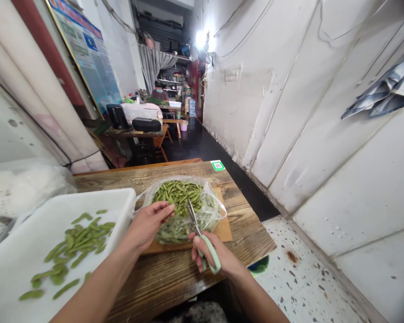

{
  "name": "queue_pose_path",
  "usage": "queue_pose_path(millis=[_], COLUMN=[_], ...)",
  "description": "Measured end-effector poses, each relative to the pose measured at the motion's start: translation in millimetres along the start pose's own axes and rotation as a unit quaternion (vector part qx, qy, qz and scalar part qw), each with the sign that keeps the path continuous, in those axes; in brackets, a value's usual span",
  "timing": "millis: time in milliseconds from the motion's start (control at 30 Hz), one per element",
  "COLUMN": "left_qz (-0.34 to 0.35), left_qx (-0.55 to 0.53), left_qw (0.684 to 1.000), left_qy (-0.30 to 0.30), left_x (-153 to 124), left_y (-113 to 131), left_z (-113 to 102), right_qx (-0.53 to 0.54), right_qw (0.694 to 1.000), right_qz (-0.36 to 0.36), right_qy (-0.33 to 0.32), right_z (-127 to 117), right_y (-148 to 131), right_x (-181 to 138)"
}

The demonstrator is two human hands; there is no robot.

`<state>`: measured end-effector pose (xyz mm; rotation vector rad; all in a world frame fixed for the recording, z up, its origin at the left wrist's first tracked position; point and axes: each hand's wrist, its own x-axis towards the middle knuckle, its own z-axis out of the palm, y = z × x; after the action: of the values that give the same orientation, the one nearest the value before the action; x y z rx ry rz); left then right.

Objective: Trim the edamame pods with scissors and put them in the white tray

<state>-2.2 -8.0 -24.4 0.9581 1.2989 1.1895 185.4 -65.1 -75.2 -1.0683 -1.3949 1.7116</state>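
Where the pods [175,190] lie: heaped in one plastic bag [213,206], too many to count, its mouth spread, presumably for easy reach.
Left hand [151,222]: fingers curled together over the heap; I cannot tell whether they pinch anything.
Right hand [224,254]: closed around one pair of scissors [215,259], blades angled over the bag, seemingly so both hands meet there.
Board [226,228]: one, under the bag.
White tray [129,202]: one, just beside, likely gathering loose pods [77,241], overlapping past exact counting.
Table [245,220]: one beneath everything, bearing one QR card [217,166].
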Motion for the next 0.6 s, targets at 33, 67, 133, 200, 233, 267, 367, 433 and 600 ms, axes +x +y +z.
queue_pose_path(millis=[33,67,133,200,233,267,367,433,600], left_qz=[-0.024,-0.045,-0.071,-0.078,-0.080,-0.080,-0.083,-0.082,-0.074], left_qx=[-0.045,-0.082,-0.130,-0.156,-0.163,-0.167,-0.171,-0.174,-0.182], left_qw=[0.999,0.995,0.989,0.985,0.983,0.982,0.981,0.980,0.979], left_qy=[-0.012,-0.021,-0.013,0.010,0.018,0.023,0.034,0.042,0.046], left_x=[-2,-5,-9,-13,-14,-15,-18,-20,-23], left_y=[1,2,3,1,0,-1,-5,-7,-9], left_z=[2,4,8,12,14,15,20,22,24], right_qx=[-0.005,-0.011,-0.025,-0.034,-0.037,-0.039,-0.041,-0.042,-0.040], right_qw=[1.000,1.000,1.000,0.999,0.999,0.999,0.999,0.999,0.999], right_qz=[-0.002,-0.002,-0.004,-0.006,-0.007,-0.008,-0.006,-0.007,-0.010], right_qy=[0.000,0.000,0.004,0.004,0.002,0.000,-0.010,-0.012,-0.004], right_z=[1,3,5,6,6,6,7,7,8], right_y=[-1,-2,-3,-3,-3,-3,-4,-5,-7], right_x=[-1,-1,-1,-1,-1,-1,-1,-1,-1])
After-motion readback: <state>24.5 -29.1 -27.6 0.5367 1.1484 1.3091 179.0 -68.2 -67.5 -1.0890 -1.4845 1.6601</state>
